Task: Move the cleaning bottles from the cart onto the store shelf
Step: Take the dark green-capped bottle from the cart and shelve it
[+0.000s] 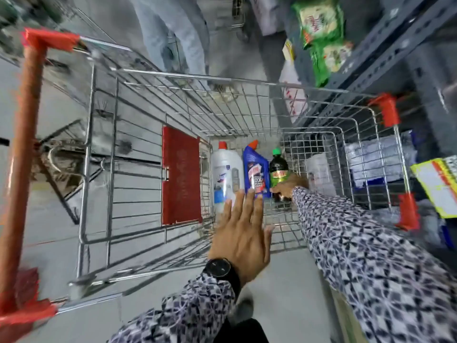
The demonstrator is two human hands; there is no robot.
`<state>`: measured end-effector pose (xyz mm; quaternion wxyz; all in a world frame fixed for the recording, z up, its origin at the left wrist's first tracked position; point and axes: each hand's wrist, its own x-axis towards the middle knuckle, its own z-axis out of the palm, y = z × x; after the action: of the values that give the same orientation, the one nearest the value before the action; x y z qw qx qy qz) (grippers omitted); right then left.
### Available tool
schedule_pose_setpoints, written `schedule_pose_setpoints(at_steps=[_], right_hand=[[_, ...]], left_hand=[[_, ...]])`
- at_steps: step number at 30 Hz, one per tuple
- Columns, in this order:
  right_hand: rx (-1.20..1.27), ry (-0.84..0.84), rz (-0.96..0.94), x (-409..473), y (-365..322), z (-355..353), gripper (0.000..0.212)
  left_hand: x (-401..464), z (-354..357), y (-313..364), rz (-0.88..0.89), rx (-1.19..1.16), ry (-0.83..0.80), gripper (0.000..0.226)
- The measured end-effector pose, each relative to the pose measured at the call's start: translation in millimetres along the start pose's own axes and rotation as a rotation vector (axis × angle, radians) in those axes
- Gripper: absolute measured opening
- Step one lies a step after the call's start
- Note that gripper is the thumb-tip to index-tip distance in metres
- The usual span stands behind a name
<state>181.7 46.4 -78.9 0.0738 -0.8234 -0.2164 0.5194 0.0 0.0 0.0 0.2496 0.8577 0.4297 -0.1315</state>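
Three bottles lie side by side on the floor of the wire cart (222,81): a white bottle (226,173) with a red cap, a blue bottle (256,173) with an orange cap, and a dark bottle (278,167) with a green cap and green label. My right hand (288,188) is wrapped around the lower part of the dark bottle. My left hand (243,229), with a black watch on the wrist, hovers flat with fingers spread over the bases of the white and blue bottles.
The cart has an orange handle (23,154) at left and a red child-seat flap (181,175). A grey store shelf (395,60) with green packets (321,38) stands at right. Another person's legs (173,35) are beyond the cart.
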Motion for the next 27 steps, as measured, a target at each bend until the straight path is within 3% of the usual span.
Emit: schedule_pose_setpoints(at_steps=[5,7,11,13,17,22,25,27], right_hand=[[0.033,0.047,-0.072,-58,-15,-31,0.052],[0.073,0.107,-0.125,-63,9,-37,0.049],[0.172,0.304,-0.241,-130,26,-60,0.041],[0.236,0.429,-0.309,-185,37,-76,0.049],[0.405,0.727,-0.494,-337,83,-117,0.044],[0.471,1.192,-0.582,-539,155,-144,0.057],[0.516,1.413,-0.553,-635,204,-145,0.053],[0.499,1.563,-0.507,-684,236,-138,0.051]], left_hand=[[1,-3,-3,0.028,0.005,0.064,0.069],[-5,-2,-4,0.044,0.022,0.082,0.07],[-18,-20,1,0.073,0.018,0.158,0.071],[-31,-42,20,0.134,0.002,0.207,0.076],[-84,-113,104,0.413,-0.07,0.481,0.066],[-169,-182,244,0.875,-0.26,0.718,0.061],[-216,-198,325,1.146,-0.284,0.746,0.06],[-246,-203,378,1.309,-0.248,0.668,0.06]])
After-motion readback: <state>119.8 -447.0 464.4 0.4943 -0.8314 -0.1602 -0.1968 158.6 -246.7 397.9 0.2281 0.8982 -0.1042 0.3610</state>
